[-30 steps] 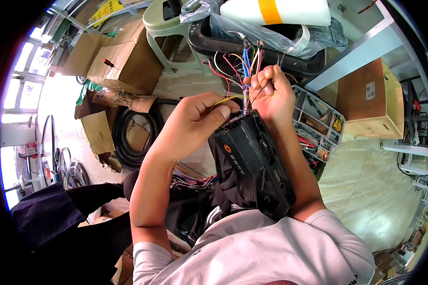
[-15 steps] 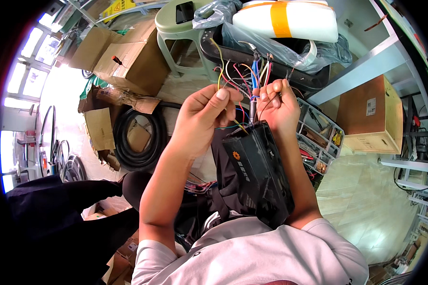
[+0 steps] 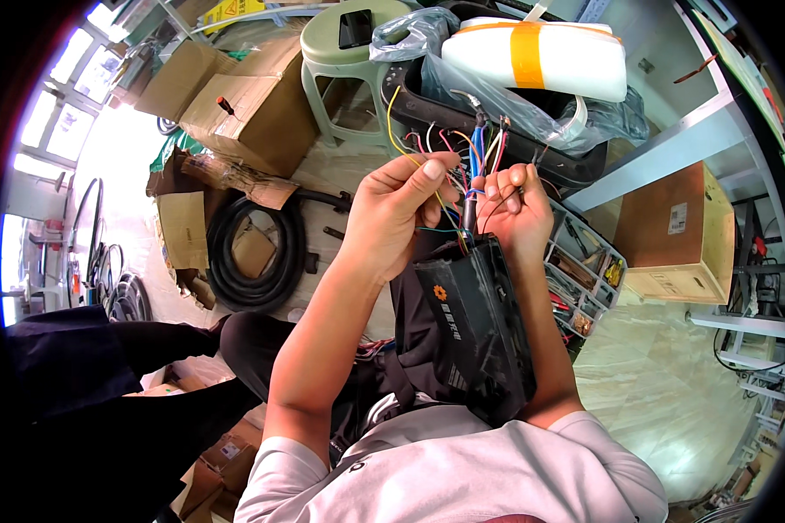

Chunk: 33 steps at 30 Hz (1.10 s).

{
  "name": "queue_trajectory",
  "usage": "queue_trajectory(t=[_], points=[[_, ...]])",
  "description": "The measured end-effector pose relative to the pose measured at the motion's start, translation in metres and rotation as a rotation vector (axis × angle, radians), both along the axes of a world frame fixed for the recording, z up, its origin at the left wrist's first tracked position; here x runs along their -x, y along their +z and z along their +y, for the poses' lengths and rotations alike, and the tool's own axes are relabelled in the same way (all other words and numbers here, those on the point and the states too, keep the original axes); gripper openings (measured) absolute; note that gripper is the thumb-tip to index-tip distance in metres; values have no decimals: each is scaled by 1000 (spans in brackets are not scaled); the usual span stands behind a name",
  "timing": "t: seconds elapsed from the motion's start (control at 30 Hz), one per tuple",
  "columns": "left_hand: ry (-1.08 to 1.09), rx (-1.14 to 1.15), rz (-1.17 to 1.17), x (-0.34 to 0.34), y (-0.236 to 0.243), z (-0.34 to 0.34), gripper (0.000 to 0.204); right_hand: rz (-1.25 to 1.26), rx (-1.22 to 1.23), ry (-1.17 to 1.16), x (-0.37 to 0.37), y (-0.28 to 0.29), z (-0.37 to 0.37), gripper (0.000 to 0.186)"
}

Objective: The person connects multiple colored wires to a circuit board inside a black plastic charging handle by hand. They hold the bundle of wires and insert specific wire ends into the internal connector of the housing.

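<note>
A black box-shaped electronic unit (image 3: 477, 327) with an orange emblem rests tilted on my lap. Out of its far end comes a bundle of blue, red, white and other thin wires (image 3: 477, 157). Left of the bundle, my left hand (image 3: 404, 196) is closed, thumb against forefinger, on a yellow wire (image 3: 392, 118) whose free end curves up past the fingers. On the bundle's other side, the curled fingers of my right hand (image 3: 516, 209) pinch a thin dark wire (image 3: 497, 207). My right forearm lies along the unit's right side.
Beyond the wires stands a black open case (image 3: 399, 87) with a white orange-taped roll (image 3: 541, 54). Around me are a green stool (image 3: 323, 44) with a phone, cardboard boxes (image 3: 266, 122), coiled black cable (image 3: 292, 270), a parts organizer (image 3: 621, 270) and a person's dark-clothed legs (image 3: 174, 349).
The view has shifted a little, so the surroundings sit slightly lower. My left hand has come somewhat closer to my right, still gripping the yellow wire. The right hand keeps its dark wire.
</note>
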<state>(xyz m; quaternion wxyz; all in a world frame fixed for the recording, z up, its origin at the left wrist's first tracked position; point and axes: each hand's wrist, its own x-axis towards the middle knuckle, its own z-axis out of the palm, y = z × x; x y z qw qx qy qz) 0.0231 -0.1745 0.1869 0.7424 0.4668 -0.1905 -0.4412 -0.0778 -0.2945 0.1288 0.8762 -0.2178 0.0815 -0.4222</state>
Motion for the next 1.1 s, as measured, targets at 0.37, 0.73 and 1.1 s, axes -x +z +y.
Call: queue_trajectory(t=[0.37,0.73,1.1], points=[[48,-15,-1,-3,-9,-4,26,20,29,6,2,2,0,29],[97,27,9,-20,-17,-13,23,4,48,5,1,0,0,30],[89,2,-23,-18,-14,-15,24,-19,42,24,2,-3,-2,31]])
